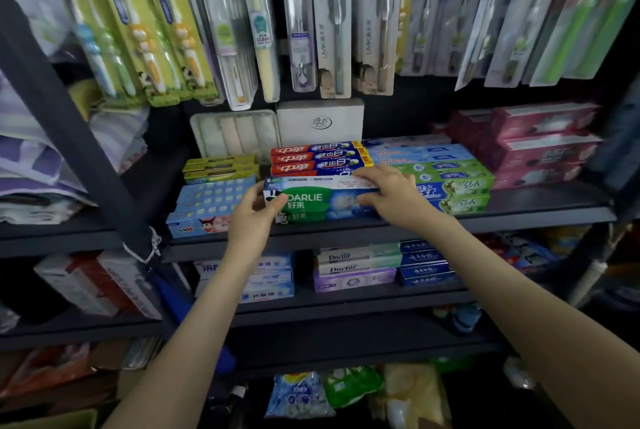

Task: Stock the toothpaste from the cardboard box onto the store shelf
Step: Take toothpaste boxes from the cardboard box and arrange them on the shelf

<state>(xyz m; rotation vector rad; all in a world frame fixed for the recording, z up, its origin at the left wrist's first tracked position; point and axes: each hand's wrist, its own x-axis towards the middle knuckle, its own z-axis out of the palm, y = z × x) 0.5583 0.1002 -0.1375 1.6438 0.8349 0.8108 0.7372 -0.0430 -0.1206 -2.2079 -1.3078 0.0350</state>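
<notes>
The person's left hand (254,217) and right hand (391,196) are bare, as are both forearms (512,290).

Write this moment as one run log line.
phase: placing | item: Darlie toothpaste box | left hand: holds left end | right hand: holds right part | place: shelf, front row

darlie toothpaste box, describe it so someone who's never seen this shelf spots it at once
Find the dark shelf under the hanging toothbrushes. At its front middle, the left hand and right hand grip the Darlie toothpaste box. It alone reads DARLIE on green, before red-and-blue boxes.
</notes>
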